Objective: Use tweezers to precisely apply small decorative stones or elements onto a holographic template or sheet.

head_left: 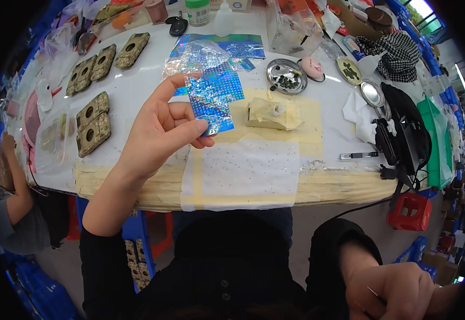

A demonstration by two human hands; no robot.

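My left hand (163,125) pinches a shiny blue holographic sheet (216,101) between thumb and fingers, holding it up over the table. Behind it lie larger blue holographic sheets (246,45) and crumpled clear film (203,56). Low at the right, away from the table, my right hand (392,288) is closed around thin dark tweezers (375,295), whose two prongs show partly. In front of me a white cloth (240,170) dotted with tiny specks is taped down. A tape-covered block (272,114) stands just beyond it.
Camouflage-patterned cases (94,122) lie at the left. Round metal dishes (286,76) with small dark pieces, a clear plastic box (294,26) and a white bottle (224,18) sit farther back. At the right are a black bag (406,128), a green tray (435,141) and a red stool (409,212).
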